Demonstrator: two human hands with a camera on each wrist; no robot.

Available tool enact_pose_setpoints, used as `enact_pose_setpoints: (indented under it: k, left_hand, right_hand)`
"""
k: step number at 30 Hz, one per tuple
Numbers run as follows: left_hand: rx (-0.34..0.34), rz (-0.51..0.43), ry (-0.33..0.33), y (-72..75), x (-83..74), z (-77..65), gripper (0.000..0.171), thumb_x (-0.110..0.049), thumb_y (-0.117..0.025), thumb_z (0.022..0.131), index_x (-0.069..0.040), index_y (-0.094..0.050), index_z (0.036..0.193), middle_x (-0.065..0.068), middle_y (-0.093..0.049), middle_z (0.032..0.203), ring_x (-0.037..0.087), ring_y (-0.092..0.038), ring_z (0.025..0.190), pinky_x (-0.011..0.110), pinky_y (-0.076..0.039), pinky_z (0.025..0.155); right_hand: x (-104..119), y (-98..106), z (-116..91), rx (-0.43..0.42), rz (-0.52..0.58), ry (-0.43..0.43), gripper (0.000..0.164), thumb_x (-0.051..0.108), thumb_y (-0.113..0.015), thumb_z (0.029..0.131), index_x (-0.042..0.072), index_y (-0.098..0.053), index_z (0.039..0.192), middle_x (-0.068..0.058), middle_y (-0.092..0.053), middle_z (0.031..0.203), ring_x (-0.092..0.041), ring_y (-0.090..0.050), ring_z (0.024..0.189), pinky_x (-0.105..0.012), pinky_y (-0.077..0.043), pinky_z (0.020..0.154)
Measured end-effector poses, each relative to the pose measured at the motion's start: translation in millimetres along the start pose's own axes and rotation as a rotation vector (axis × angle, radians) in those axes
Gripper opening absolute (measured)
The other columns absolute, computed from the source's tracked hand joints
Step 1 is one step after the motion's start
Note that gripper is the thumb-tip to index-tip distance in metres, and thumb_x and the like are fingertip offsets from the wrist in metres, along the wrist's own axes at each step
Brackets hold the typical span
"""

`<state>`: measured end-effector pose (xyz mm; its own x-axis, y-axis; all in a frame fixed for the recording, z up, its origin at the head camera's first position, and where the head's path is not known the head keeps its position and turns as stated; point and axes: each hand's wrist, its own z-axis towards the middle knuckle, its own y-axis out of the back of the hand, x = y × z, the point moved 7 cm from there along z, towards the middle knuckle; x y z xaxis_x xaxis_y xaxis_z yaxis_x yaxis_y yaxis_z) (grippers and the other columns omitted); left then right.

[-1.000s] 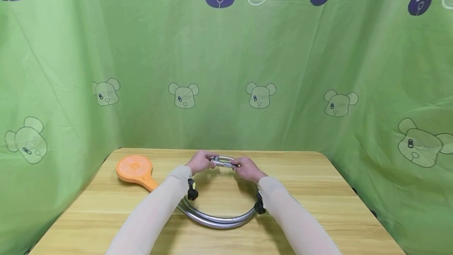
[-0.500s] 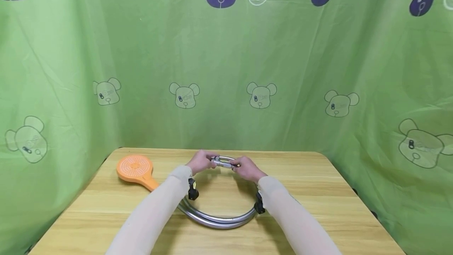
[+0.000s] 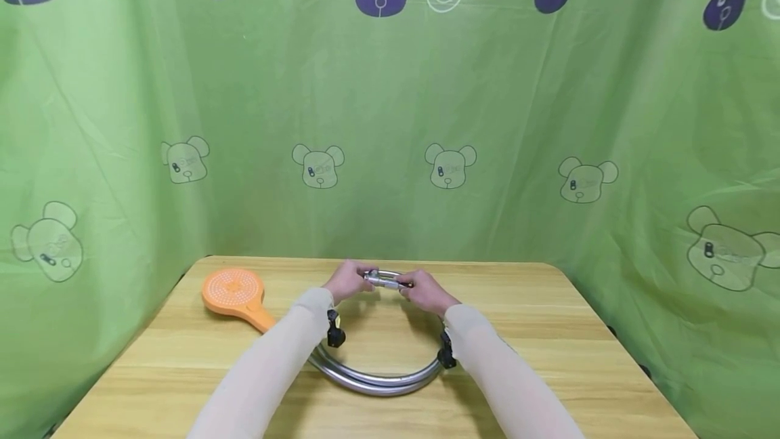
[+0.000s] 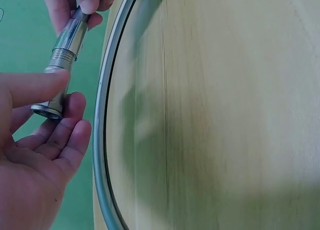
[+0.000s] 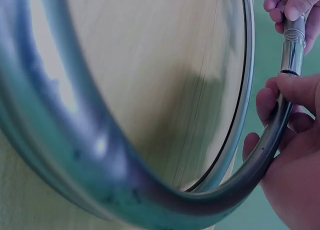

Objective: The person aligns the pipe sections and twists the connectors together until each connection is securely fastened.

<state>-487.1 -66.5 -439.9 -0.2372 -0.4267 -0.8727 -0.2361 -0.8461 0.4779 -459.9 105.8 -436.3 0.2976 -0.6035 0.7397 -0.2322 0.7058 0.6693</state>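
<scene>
Over the far part of the table, my left hand (image 3: 349, 280) pinches a short silver pipe fitting between thumb and fingers. In the left wrist view, the open round end of this fitting (image 4: 47, 110) faces toward my palm. My right hand (image 3: 426, 291) grips the end of a silver shower hose (image 3: 378, 385), just behind its tapered nut (image 5: 291, 57). Nut and fitting are lined up end to end, with a band of screw threads (image 4: 63, 54) showing between them. The hose lies coiled in a ring on the table, its sides partly hidden by my wrists.
An orange shower head (image 3: 233, 288) lies face up on the wooden table (image 3: 524, 344) at left, its handle partly hidden by my left sleeve. Green patterned curtains (image 3: 378, 222) enclose the back and sides. A small black camera sits on each wrist.
My left forearm has shifted very slightly to the right. Both hands keep their grip on the fitting and the hose end; the shower head has stayed put.
</scene>
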Motion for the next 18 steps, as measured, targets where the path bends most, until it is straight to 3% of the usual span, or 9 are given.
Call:
enact_pose_setpoints:
  k: [3, 7, 13, 18]
  left_hand:
    - [-0.004, 0.000, -0.013, -0.6, -1.3, -0.7, 0.049, 0.008, -0.074, 0.078, -0.003, -0.069, 0.126, 0.017, -0.073, 0.113, 0.027, -0.066, 0.092, 0.032, -0.059, 0.078]
    - [-0.001, -0.034, -0.011, -2.8, 0.0, 0.2, 0.049, 0.007, -0.074, 0.079, -0.001, -0.067, 0.128, 0.016, -0.073, 0.109, 0.023, -0.065, 0.081, 0.030, -0.058, 0.071]
    - [-0.009, -0.069, -0.034, -5.4, 2.8, 3.6, 0.046, 0.001, -0.073, 0.084, 0.000, -0.065, 0.129, 0.013, -0.072, 0.099, 0.016, -0.064, 0.077, 0.027, -0.056, 0.067]
    - [0.007, -0.110, -0.050, -6.7, 3.4, 4.0, 0.043, 0.000, -0.072, 0.087, -0.006, -0.064, 0.129, 0.012, -0.071, 0.094, 0.023, -0.067, 0.081, 0.036, -0.060, 0.073]
  right_hand:
    - [1.3, 0.2, -0.3, 0.002, 0.005, 0.004, 0.032, -0.001, -0.059, 0.095, -0.001, -0.069, 0.125, -0.023, -0.069, 0.102, -0.014, -0.048, 0.067, -0.023, -0.042, 0.058]
    - [1.5, 0.9, -0.7, 0.003, 0.003, -0.012, 0.025, 0.006, -0.063, 0.096, 0.002, -0.072, 0.119, -0.020, -0.069, 0.102, -0.015, -0.050, 0.073, -0.025, -0.044, 0.063]
    - [-1.8, 1.2, -0.1, 0.010, 0.002, -0.034, 0.028, 0.012, -0.063, 0.097, 0.002, -0.071, 0.122, -0.018, -0.068, 0.101, -0.015, -0.050, 0.073, -0.026, -0.045, 0.062]
    - [-3.2, 2.7, 0.2, 0.006, 0.004, -0.041, 0.029, 0.012, -0.064, 0.097, 0.002, -0.071, 0.123, -0.018, -0.068, 0.102, -0.016, -0.051, 0.075, -0.026, -0.046, 0.064]
